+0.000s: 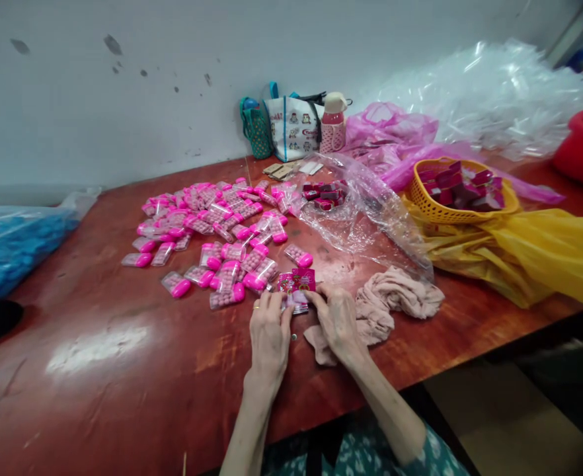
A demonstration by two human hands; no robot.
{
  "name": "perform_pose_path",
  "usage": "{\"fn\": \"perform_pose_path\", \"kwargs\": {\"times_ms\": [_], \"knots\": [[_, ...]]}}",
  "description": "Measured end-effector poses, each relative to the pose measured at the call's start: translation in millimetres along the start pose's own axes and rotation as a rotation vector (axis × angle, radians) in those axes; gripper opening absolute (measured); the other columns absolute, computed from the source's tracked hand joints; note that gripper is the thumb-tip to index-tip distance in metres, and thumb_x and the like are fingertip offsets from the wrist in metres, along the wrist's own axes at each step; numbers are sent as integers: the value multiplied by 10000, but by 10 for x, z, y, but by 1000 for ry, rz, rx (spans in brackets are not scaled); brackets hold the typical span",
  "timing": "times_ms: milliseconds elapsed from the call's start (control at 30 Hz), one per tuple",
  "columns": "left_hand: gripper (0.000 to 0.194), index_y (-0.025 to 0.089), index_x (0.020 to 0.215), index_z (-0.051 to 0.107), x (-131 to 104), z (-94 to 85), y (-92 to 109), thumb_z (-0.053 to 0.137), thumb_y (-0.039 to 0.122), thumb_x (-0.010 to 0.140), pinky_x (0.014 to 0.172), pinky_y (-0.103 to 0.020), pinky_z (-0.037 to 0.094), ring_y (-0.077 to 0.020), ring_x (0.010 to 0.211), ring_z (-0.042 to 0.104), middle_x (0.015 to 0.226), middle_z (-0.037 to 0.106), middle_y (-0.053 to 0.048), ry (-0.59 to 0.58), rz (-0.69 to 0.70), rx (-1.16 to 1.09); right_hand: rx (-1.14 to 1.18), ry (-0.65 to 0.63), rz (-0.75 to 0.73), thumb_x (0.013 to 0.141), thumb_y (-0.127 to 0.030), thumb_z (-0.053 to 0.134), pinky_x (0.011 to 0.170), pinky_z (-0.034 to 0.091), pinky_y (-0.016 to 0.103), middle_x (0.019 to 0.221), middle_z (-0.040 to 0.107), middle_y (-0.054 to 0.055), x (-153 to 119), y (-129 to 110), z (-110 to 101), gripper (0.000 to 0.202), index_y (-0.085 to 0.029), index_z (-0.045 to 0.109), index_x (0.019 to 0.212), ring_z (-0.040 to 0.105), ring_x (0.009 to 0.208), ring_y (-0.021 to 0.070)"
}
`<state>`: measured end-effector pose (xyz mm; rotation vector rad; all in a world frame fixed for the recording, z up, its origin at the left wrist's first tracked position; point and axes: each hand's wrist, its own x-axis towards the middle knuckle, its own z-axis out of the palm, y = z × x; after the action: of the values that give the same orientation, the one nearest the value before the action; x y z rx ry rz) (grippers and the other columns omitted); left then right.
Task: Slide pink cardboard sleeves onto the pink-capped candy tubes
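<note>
At the table's front, my left hand (pixel 268 330) and my right hand (pixel 338 322) pinch a small magenta printed label (pixel 301 280) from its two sides. My fingertips cover its lower part, and its exact make-up is too small to tell. Just beyond my left hand lies a heap of clear plastic boxes (pixel 207 215) with bright pink caps and small pink balls inside. The nearest of these boxes touch or almost touch my left fingers. A crumpled beige cloth (pixel 395 294) lies right beside my right hand.
A clear plastic bag (pixel 365 231) with dark magenta pieces lies behind the cloth. A yellow basket (pixel 450 215) of similar pieces stands on the right, near yellow plastic sheeting (pixel 524 244). A bag of blue items (pixel 18 238) is left; a tote bag (pixel 291 129) and bottle (pixel 333 125) stand behind.
</note>
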<state>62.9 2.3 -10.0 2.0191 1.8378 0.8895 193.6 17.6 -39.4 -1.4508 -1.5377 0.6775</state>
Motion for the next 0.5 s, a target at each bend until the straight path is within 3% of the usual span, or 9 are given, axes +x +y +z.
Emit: {"fn": "perform_pose_path", "kwargs": {"times_ms": [67,133,233,300,367,500], "knots": [[164,186,895,585,-13,10,-29,445,240,829,786,-378,407,-231,866,541,918,567,-77,-9,-8,-25,39,4,37,864,-262,399,581,363,260,685,602,33,16,-59,-55,271,-138,625,780,516,635,162],[154,188,892,593,-45,-22,-48,491,269,810,817,-375,400,-231,910,535,962,565,-80,57,-50,-107,83,-19,50,861,-241,409,584,384,249,703,620,32,11,-141,-124,260,-124,636,808,532,642,158],[269,188,986,585,-55,-107,-16,596,296,741,803,-339,420,-216,908,551,1002,578,-73,112,-166,-398,143,-112,8,847,-190,452,623,405,238,743,630,20,-36,-285,-219,213,-156,662,841,546,695,152],[302,177,994,597,-35,-155,40,630,280,713,756,-301,436,-193,847,570,943,607,-52,37,-231,-638,142,-189,-54,837,-173,487,650,402,250,739,616,12,-80,-368,-255,187,-194,672,831,530,725,156],[187,155,872,644,-22,-177,93,627,257,716,723,-267,431,-168,783,567,830,622,-27,-22,-266,-810,118,-229,-109,832,-184,514,673,394,272,727,594,13,-119,-424,-266,158,-211,667,805,506,740,165],[69,145,711,665,-74,-148,114,630,204,716,664,-219,406,-117,680,530,680,602,12,48,-325,-971,166,-283,-92,838,-242,527,721,404,276,834,577,23,-169,-456,-247,112,-203,633,840,509,812,162]]}}
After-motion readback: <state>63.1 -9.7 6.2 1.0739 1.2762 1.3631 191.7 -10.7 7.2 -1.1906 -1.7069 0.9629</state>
